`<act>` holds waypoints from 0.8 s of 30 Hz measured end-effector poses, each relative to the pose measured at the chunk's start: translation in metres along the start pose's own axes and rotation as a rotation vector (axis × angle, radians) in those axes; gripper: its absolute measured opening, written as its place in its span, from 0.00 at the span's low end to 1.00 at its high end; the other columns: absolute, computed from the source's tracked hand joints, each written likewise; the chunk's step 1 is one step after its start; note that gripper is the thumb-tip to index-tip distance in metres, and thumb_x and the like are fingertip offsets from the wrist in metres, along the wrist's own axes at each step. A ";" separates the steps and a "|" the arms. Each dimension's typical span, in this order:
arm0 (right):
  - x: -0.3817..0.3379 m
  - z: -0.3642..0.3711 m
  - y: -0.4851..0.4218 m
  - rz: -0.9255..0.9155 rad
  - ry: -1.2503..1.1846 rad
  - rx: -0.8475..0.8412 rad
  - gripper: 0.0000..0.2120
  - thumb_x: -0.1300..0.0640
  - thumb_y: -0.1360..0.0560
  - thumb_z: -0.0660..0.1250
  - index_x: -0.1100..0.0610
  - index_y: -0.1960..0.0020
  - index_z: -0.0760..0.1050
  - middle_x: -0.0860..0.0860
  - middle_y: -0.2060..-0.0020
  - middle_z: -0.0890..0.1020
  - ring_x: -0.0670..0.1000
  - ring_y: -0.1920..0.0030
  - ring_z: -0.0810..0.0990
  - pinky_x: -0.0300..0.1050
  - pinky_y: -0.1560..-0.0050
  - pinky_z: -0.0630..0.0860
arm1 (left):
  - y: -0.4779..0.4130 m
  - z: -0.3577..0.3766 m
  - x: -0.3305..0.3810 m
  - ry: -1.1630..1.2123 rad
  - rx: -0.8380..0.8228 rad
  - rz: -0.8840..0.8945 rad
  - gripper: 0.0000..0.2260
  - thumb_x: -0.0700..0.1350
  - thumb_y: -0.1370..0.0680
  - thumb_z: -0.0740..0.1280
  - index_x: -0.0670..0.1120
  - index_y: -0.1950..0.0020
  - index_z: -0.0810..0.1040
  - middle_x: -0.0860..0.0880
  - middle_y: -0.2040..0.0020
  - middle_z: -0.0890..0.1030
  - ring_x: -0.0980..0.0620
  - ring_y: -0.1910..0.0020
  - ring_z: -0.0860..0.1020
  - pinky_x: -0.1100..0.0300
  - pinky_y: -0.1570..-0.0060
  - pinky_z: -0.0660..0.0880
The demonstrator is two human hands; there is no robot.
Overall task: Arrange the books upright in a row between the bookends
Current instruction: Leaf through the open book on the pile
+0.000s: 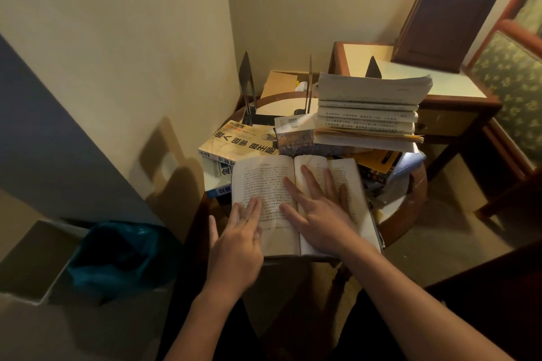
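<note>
Left hand (237, 246) and right hand (319, 214) flat on open book (264, 182) at near edge of table (410, 208); far-edge bookends (245, 82) empty, none stood

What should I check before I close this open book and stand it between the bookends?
1. Book closed: not ok. The open book lies flat, pages up.
2. Grip on the book: not ok. The left hand and right hand only rest flat on the pages.
3. Bookends upright: ok. Two stand at the back.
4. Gap between them free: cannot tell. Books in front hide part of its floor.
5. Path to the gap: not ok. The stack of books and loose books lie between the open book and the bookends.
6. Any book already upright in the row: not ok, none.
</note>
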State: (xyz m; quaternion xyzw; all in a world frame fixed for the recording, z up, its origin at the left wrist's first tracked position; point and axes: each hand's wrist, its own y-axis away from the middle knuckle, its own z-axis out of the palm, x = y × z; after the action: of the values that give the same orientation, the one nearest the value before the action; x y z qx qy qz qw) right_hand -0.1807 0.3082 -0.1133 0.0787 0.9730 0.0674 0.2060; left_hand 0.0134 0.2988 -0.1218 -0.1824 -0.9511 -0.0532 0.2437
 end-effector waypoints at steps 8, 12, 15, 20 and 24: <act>0.000 -0.001 0.000 0.002 0.008 -0.001 0.30 0.28 0.22 0.46 0.28 0.24 0.38 0.36 0.24 0.31 0.49 0.27 0.20 0.61 0.26 0.28 | -0.038 0.000 0.004 -0.183 -0.013 0.011 0.26 0.47 0.16 0.50 0.56 0.19 0.46 0.60 0.19 0.49 0.52 0.20 0.40 0.34 0.25 0.37; -0.001 0.000 0.000 0.013 0.012 0.006 0.30 0.28 0.23 0.46 0.27 0.25 0.37 0.36 0.23 0.31 0.50 0.27 0.20 0.59 0.27 0.27 | -0.074 -0.009 0.013 -0.201 -0.081 0.005 0.27 0.46 0.16 0.50 0.57 0.19 0.44 0.59 0.18 0.48 0.50 0.19 0.42 0.33 0.26 0.37; -0.002 0.000 0.000 0.020 0.018 0.019 0.30 0.27 0.23 0.45 0.27 0.25 0.37 0.36 0.24 0.32 0.50 0.27 0.20 0.58 0.28 0.26 | -0.098 -0.013 0.017 -0.219 -0.141 0.025 0.28 0.45 0.17 0.52 0.56 0.18 0.45 0.57 0.18 0.47 0.49 0.19 0.43 0.32 0.27 0.36; -0.003 -0.002 0.001 0.018 0.015 0.014 0.29 0.28 0.22 0.45 0.27 0.25 0.38 0.36 0.23 0.32 0.50 0.27 0.21 0.60 0.26 0.28 | -0.087 -0.010 0.020 -0.197 -0.073 0.045 0.27 0.47 0.16 0.52 0.55 0.19 0.46 0.57 0.18 0.49 0.51 0.19 0.44 0.33 0.26 0.37; -0.003 -0.001 0.001 0.012 0.030 0.020 0.29 0.29 0.22 0.45 0.28 0.24 0.38 0.37 0.23 0.32 0.50 0.27 0.21 0.61 0.25 0.29 | -0.042 0.002 0.018 -0.165 -0.007 0.064 0.27 0.48 0.16 0.52 0.54 0.19 0.45 0.58 0.19 0.48 0.54 0.20 0.42 0.35 0.25 0.38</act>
State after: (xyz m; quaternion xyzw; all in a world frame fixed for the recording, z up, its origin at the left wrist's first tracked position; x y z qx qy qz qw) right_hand -0.1785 0.3090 -0.1115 0.0856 0.9761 0.0602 0.1904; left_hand -0.0180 0.2663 -0.1152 -0.2175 -0.9614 -0.0336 0.1654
